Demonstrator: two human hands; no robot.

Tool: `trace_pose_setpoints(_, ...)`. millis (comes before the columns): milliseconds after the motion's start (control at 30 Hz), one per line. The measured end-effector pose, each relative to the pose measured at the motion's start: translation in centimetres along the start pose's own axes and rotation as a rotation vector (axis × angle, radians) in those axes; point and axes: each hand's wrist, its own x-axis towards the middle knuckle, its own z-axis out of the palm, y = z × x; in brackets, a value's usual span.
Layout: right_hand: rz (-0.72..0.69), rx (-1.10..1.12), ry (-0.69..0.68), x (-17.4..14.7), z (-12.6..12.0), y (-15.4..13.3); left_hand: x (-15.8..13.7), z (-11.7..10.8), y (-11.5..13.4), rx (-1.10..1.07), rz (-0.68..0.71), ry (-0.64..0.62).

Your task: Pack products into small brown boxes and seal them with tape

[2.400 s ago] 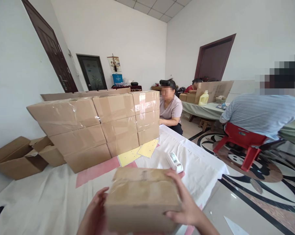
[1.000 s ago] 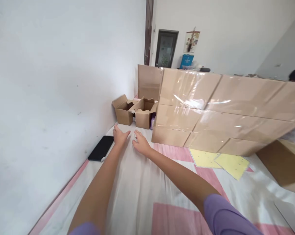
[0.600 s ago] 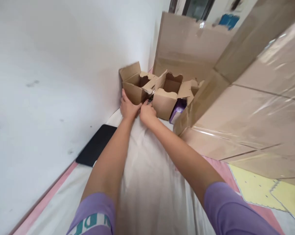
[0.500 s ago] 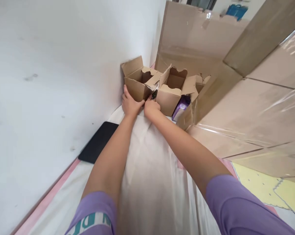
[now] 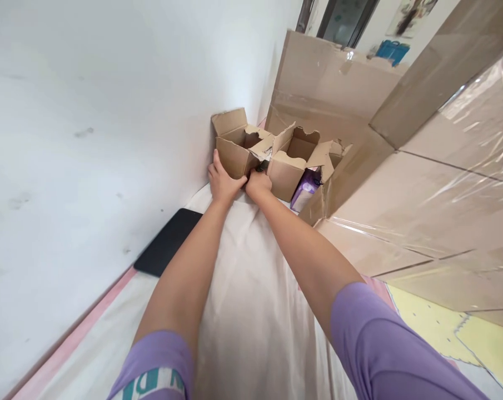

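Note:
My left hand (image 5: 224,180) is at the near side of an open cardboard box (image 5: 231,158) by the wall. Its fingers rest along the left edge and its thumb reaches the lower right corner, gripping the box between them. My right hand (image 5: 258,184) is curled at the gap between that box and a middle cardboard box (image 5: 283,176). A small dark item (image 5: 262,165) shows just above its fingers; its kind is unclear, and the fingertips are hidden. Both boxes have raised, torn-edged flaps.
A purple package (image 5: 304,190) stands right of the middle box. Large taped cardboard (image 5: 422,189) rises on the right, with another panel (image 5: 318,72) behind. A flat black object (image 5: 168,243) lies against the white wall (image 5: 88,183). Pale cloth (image 5: 243,300) covers the surface beneath my arms.
The camera view has shifted slightly, bringing more of the background into sight. Both hands stay at the same places on and beside the left box.

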Motion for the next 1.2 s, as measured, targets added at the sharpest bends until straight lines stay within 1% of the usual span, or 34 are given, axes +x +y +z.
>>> trace_pose_setpoints(100, -0.007, 0.048, 0.027, -1.5, -0.3, 0.3, 0.1, -0.2, 0.1, 0.037, 0.008, -0.001)
trace_pose_setpoints(167, -0.055, 0.098, 0.028, -2.5, -0.5, 0.6, 0.1, -0.5, 0.3, 0.058, 0.011, 0.007)
trace_pose_setpoints(233, -0.089, 0.175, 0.072, -3.5, -0.8, 1.0, -0.1, -0.8, 0.4, 0.064, 0.015, 0.006)
trace_pose_setpoints(267, -0.076, 0.241, 0.100, -3.9, -0.8, 1.2, -0.2, -1.0, 0.4, 0.062, 0.015, -0.003)
trace_pose_setpoints(333, 0.004, 0.404, 0.120, -4.6, -0.7, 1.6, -0.5, -1.3, 0.4, 0.047, 0.012, -0.028)
trace_pose_setpoints(400, 0.095, 0.543, 0.066, -4.9, -0.3, 1.9, -0.7, -1.5, 0.1, 0.024, 0.031, -0.056)
trace_pose_setpoints(467, 0.134, 0.609, -0.011, -4.9, 0.4, 2.2, -0.8, -1.5, -0.5, 0.013, 0.059, -0.079)
trace_pose_setpoints(533, 0.139, 0.659, -0.049, -4.7, 1.2, 2.5, -0.7, -1.3, -1.1, 0.021, 0.064, -0.082)
trace_pose_setpoints(633, 0.126, 0.752, -0.064, -4.4, 2.1, 3.0, -0.4, -0.8, -1.7, 0.020, 0.074, -0.071)
trace_pose_setpoints(767, 0.113, 0.872, -0.090, -4.1, 2.4, 3.3, -0.3, -0.4, -1.7, -0.022, 0.086, -0.093)
trace_pose_setpoints(867, 0.085, 0.914, -0.103, -4.0, 2.2, 3.5, -0.2, -0.3, -1.6, 0.001, 0.075, -0.077)
trace_pose_setpoints(1000, 0.042, 0.889, -0.092, -3.8, 2.3, 3.9, 0.0, -0.5, -1.4, 0.031, 0.066, -0.042)
trace_pose_setpoints(1100, -0.007, 0.859, -0.069, -3.9, 2.5, 3.9, -0.1, -1.3, -0.6, 0.021, 0.042, -0.013)
trace_pose_setpoints(1200, -0.051, 0.834, -0.050, -4.2, 2.2, 3.6, -0.1, -2.7, 1.0, -0.015, 0.029, -0.049)
